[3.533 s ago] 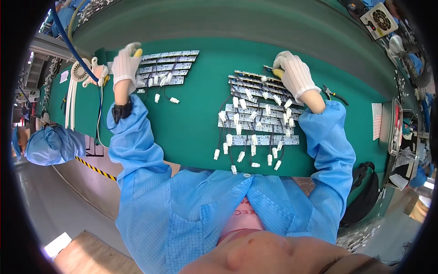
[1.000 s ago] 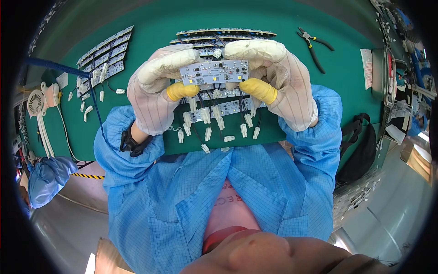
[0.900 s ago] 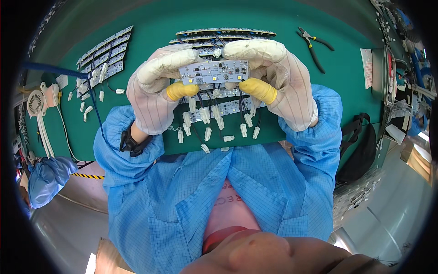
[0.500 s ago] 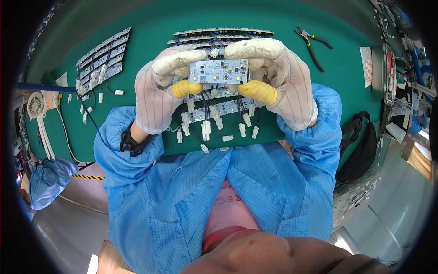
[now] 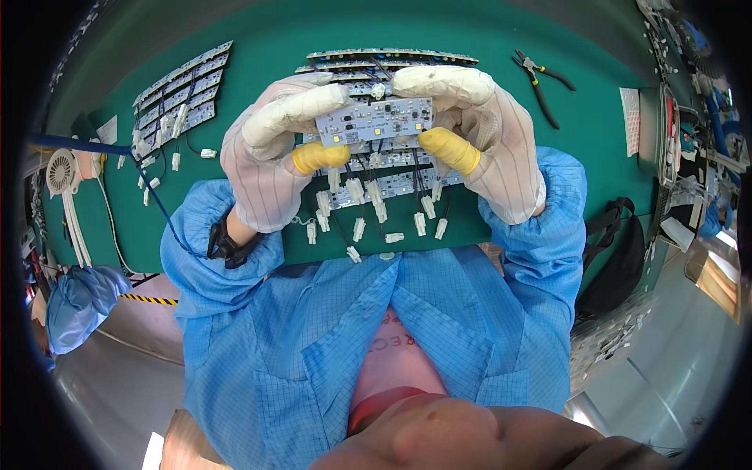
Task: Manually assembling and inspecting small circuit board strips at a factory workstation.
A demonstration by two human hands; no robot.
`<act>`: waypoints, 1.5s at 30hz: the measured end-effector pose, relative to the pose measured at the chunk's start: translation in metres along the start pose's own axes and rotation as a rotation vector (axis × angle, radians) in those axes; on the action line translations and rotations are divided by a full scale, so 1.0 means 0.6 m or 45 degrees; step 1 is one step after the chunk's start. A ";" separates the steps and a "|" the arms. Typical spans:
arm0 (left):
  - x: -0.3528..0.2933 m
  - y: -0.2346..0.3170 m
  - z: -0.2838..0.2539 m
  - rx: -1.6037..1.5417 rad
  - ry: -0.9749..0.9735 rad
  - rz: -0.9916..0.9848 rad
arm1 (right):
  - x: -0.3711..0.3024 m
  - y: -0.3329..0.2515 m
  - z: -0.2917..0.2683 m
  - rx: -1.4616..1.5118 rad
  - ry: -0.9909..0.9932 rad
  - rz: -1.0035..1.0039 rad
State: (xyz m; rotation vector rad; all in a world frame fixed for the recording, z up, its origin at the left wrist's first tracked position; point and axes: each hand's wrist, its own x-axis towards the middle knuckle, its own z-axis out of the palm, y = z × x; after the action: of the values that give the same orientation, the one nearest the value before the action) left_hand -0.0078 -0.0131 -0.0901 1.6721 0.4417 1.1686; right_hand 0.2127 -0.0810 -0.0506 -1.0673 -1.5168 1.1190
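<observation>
While the left hand (image 5: 270,168) pinches one end of a white circuit board (image 5: 374,121), the right hand (image 5: 501,160) grips the other, so that the board spans the gap between them. Seen from the head camera, both hands are closed on it, with fingers along its top or behind it and thumbs at its lower edge; the exact contact of the hidden fingers cannot be made out. Both hands wear pale striped gloves, and each thumb has a yellow cover (image 5: 449,151). The held board is raised in front of the chest, above a green work surface (image 5: 470,235), its face with chips and small yellow squares toward the camera and its right end slightly higher.

Behind and below it lie rows of similar boards (image 5: 392,186), partly hidden by the hands, with dark wires ending in white connectors (image 5: 359,229) nearer the body. Another group of boards (image 5: 204,88) lies slanted to the left, well apart. Pliers (image 5: 536,69) with black and yellow handles rest open beyond the right hand. A small white fan (image 5: 61,170) stands at the far left, near a blue cord (image 5: 86,146).
</observation>
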 end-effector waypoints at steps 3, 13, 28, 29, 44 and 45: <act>0.003 0.011 0.001 0.032 -0.001 -0.002 | 0.000 -0.004 -0.001 -0.018 -0.039 0.091; 0.007 0.021 -0.004 0.111 -0.008 -0.110 | -0.004 0.007 0.005 0.008 0.019 0.088; 0.008 0.015 0.000 0.254 0.030 0.026 | 0.001 0.012 0.012 0.067 0.116 -0.058; 0.007 0.013 0.000 0.256 0.030 0.025 | 0.000 0.008 0.009 0.069 0.116 -0.059; 0.005 0.018 0.005 0.062 0.022 -0.096 | 0.000 -0.001 -0.009 -0.127 -0.088 0.102; 0.005 0.020 0.007 0.069 0.053 -0.139 | 0.000 -0.004 -0.010 -0.187 -0.078 0.126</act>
State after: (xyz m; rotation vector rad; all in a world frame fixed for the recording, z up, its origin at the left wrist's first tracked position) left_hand -0.0055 -0.0184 -0.0781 1.6512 0.5876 1.1213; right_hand 0.2185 -0.0804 -0.0472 -1.2285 -1.6297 1.1306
